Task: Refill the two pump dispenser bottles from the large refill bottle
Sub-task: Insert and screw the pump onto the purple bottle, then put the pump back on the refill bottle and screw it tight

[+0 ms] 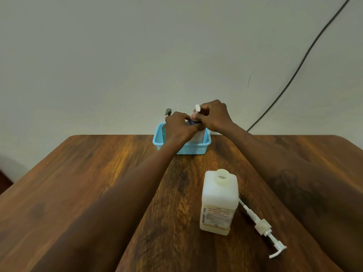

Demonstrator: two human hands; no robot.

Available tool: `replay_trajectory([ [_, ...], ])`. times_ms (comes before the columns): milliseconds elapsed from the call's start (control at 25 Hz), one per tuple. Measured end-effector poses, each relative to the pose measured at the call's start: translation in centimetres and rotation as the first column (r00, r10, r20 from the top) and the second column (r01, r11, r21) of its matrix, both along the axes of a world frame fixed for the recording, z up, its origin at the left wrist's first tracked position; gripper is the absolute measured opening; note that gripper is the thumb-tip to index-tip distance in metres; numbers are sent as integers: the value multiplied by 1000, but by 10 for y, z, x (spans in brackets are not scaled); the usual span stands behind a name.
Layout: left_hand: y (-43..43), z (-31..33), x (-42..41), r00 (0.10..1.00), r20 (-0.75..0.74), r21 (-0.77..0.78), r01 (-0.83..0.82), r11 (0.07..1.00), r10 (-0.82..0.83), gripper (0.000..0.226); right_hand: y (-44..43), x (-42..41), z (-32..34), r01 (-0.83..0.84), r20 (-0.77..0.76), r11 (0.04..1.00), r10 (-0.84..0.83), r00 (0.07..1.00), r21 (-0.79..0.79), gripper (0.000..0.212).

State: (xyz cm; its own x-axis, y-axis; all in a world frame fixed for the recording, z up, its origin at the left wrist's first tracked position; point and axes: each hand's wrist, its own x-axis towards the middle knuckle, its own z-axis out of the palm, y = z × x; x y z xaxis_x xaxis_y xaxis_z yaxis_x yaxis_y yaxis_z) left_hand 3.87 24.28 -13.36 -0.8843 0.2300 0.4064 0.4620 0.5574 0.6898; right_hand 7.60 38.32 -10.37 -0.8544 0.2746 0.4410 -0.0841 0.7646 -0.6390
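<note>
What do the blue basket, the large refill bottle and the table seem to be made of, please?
Blue basket: likely moulded plastic, matte light blue, with fine lattice holes in its wall.
Large refill bottle: milky, translucent plastic with a dull sheen and a printed label.
Table: wood or a wood-look laminate; brown grain streaks and a soft gloss show, but not which of the two it is.

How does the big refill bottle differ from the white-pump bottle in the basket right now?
The refill bottle stands on the table, neck open, its pump lying beside it; the white-pump bottle sits in the basket with pump on. The refill bottle is untouched; the left hand and right hand hold the white-pump bottle. Both stand upright.
</note>
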Motion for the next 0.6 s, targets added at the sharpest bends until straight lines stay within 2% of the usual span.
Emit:
replay_trajectory([
  [240, -2, -5, 1, 999, 44, -67, 17, 998, -15, 52, 6, -3, -4, -11, 104, 999, 8, 995, 30, 29],
  [400, -16, 1, 20, 1000, 13, -71, -11, 997, 12, 53, 10, 14, 0, -4, 174, 1000, 1, 985, 16, 46],
  [480, -27, 7, 38, 999, 29, -59, 18, 998, -16, 57, 13, 32, 2, -3, 166, 999, -3, 986, 38, 43],
  [600, -47, 15, 81, 984, 102, 20, 143, 990, -144, 61, 12, 73, 9, -33, 170, 997, 21, 985, 73, 34],
])
